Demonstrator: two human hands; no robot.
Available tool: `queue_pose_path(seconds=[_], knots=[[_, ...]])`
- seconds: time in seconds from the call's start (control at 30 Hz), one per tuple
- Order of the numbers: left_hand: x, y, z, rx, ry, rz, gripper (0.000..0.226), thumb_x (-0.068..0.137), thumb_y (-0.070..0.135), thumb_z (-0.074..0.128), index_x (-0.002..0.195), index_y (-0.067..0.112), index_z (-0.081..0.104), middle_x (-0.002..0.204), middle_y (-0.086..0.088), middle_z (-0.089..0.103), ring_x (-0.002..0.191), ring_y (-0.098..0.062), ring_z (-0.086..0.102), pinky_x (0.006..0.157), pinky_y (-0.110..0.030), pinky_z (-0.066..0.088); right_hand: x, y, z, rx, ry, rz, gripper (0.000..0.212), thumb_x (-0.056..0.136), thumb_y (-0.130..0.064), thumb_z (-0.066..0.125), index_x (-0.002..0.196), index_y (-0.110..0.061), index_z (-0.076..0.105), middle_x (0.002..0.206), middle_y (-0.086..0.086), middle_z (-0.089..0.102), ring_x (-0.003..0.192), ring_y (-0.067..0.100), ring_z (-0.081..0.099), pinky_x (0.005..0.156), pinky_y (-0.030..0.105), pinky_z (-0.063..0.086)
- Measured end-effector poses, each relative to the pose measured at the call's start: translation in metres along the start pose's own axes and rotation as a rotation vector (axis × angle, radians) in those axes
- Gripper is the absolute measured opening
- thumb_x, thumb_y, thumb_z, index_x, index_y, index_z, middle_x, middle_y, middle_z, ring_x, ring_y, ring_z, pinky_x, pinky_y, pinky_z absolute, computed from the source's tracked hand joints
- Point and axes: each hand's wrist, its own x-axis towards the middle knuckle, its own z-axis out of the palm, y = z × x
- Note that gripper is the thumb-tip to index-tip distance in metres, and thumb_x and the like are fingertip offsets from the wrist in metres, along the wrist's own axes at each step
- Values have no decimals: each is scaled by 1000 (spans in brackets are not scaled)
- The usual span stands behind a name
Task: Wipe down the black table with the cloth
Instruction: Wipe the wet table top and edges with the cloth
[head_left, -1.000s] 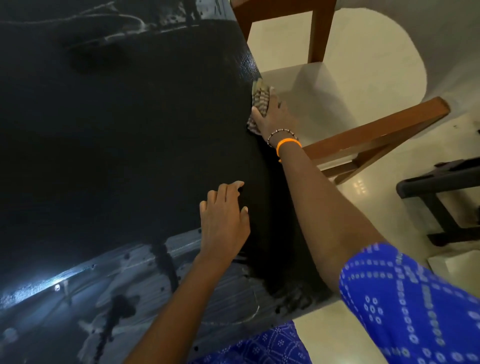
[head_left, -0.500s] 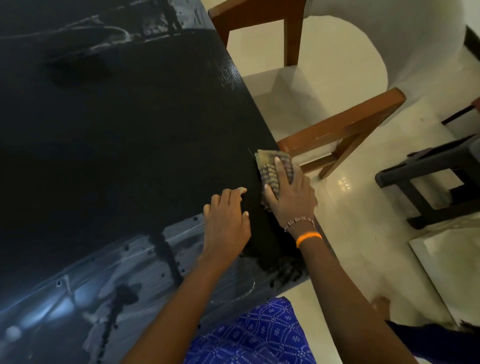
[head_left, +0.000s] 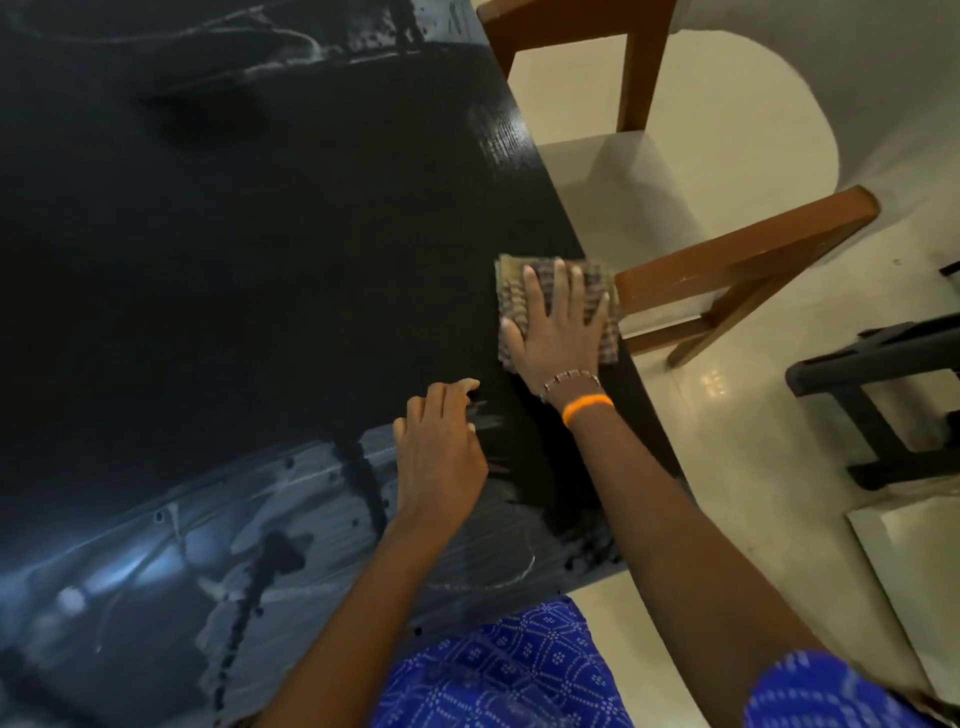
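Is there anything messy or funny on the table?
Yes. Pale wet-looking streaks and dark drips smear the near part of the black wooden table. The right hand presses a folded striped cloth at the table's right edge.

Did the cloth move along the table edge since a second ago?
Yes. The cloth slid along the black table edge toward the person, from beside the wooden chair's seat to beside its near rail, under the right hand.
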Motion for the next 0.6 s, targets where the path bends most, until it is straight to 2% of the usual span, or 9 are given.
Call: queue_pose_path(seconds=[0.13,0.3,0.37,0.47,0.53,0.6], knots=[[-7,-16,-10,-44,80,-95,45,85,2,48,125,24,46,122,1,50,105,-19,43,82,-28,25,31,-61,6,2,-47,-150,65,94,-47,33,150,-25,10,159,13,0,147,33,-1,112,62,-4],[-17,-31,-28,-157,190,-185,36,77,-10,45,104,13,51,109,-6,53,95,-22,44,81,-35,35,-19,-104,18,2,-97,-436,62,93,-47,34,149,-29,14,160,10,2,147,30,0,113,61,-2],[-19,-30,-31,-184,209,-198,32,75,-11,42,96,12,50,103,-7,52,88,-19,40,80,-38,38,-51,-96,21,25,-110,-504,63,91,-50,36,148,-32,16,160,9,5,147,29,3,114,60,1],[-22,-24,-28,-165,171,-173,29,76,-9,41,92,14,48,102,-7,49,86,-14,35,77,-36,37,-88,-63,22,59,-81,-551,60,90,-53,37,146,-36,21,159,5,15,146,28,13,114,55,7],[-26,-20,-21,-138,125,-115,29,76,-8,44,94,14,49,104,-7,50,86,-12,34,76,-31,32,-98,-31,17,55,-25,-510,61,87,-52,40,144,-38,27,157,3,23,145,28,19,114,51,10],[-30,-16,-15,-129,75,-48,29,78,-4,49,98,16,53,106,-3,53,88,-9,34,77,-27,28,-97,6,12,34,16,-383,63,83,-52,38,143,-38,28,156,3,24,145,29,19,114,50,14]])
